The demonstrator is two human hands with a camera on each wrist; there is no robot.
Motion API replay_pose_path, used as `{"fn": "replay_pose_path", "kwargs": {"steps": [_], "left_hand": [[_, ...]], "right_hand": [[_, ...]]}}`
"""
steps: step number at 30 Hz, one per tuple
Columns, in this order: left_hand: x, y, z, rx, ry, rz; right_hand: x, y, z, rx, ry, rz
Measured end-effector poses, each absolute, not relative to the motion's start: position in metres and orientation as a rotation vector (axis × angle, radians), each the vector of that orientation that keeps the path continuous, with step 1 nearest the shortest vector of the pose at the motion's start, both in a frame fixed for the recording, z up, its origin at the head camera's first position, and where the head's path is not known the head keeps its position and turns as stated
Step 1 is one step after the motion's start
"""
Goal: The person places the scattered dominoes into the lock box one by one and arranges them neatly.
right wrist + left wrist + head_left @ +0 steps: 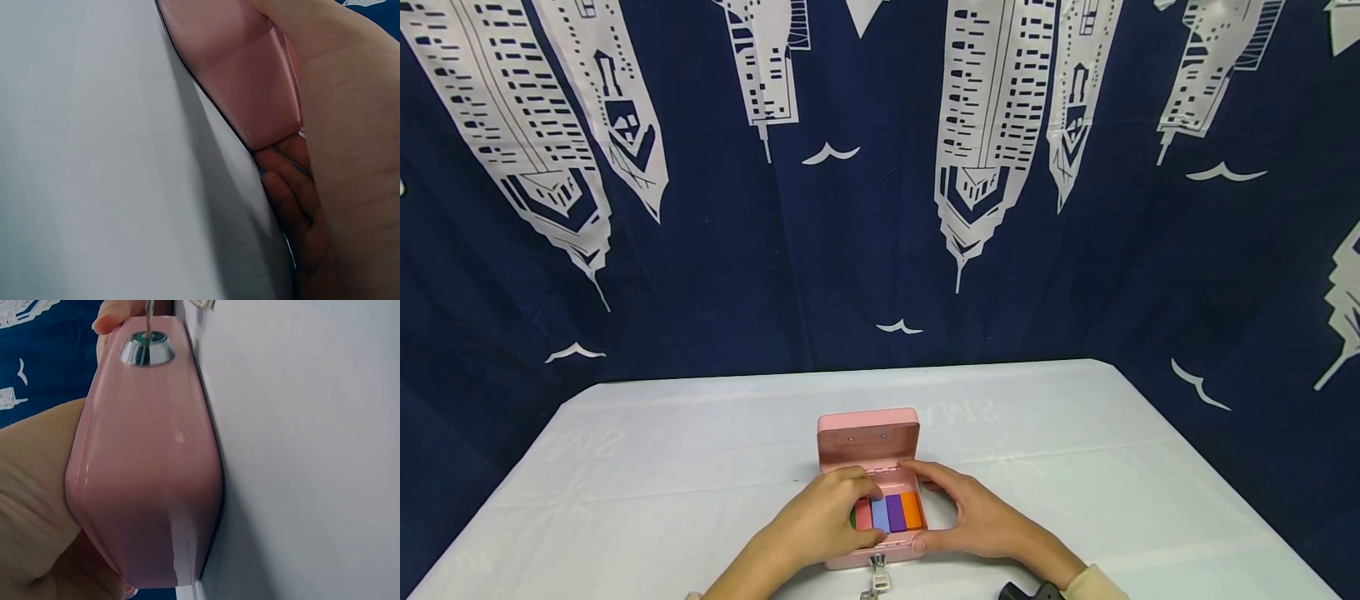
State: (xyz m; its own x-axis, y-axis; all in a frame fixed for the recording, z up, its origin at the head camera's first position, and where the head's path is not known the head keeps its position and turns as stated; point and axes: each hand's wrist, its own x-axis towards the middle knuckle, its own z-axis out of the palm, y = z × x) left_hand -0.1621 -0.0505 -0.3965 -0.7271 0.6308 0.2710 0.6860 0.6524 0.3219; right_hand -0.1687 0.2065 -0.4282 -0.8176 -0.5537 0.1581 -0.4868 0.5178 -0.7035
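A pink metal cash box [842,562] stands on the table with its lid [868,437] raised at the back. Inside lie an orange block [912,510], a purple block [896,513], a light blue block [880,515] and a pink block [863,514] in a row, plus a partly hidden green piece [853,517]. My left hand [820,515] reaches over the box's left side, its thumb and finger pinching the light blue block at its two ends. Around the right side, my right hand [973,512] grips the box, thumb at the front corner and fingers toward the hinge.
Keys [880,577] hang from the lock [147,350] on the box's front. A white cloth covers the table [662,467], and a dark blue printed curtain [850,250] hangs behind it. A black device [1030,592] sits at my right wrist.
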Motion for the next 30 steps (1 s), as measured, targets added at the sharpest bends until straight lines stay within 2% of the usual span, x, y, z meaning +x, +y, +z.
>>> {"fn": "replay_pose_path", "kwargs": {"steps": [30], "left_hand": [[-0.1597, -0.0487, -0.3998, -1.009, -2.779, -0.594]], "right_hand": [[-0.1675, 0.2066, -0.4273, -0.864, 2.677, -1.148]]}}
